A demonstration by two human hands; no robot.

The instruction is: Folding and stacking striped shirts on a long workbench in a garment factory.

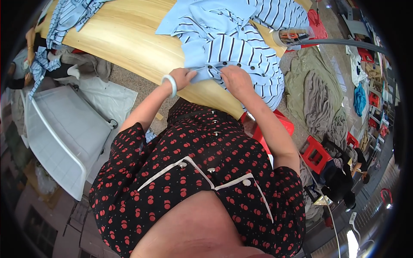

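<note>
L hand [184,78], R hand [238,82] on lt-blue striped shirt [232,48] w/ btns [209,66]

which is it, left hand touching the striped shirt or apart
Touching: the head view shows the left hand holding the pale blue edge of the striped shirt.

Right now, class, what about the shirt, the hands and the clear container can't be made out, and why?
Head view:
Blue striped shirt: its far end is cut off by the upper edge.
Shirt cloth under the right hand: hidden by that hand.
Left hand: its underside faces away.
Clear container: contents too small to identify.
</note>
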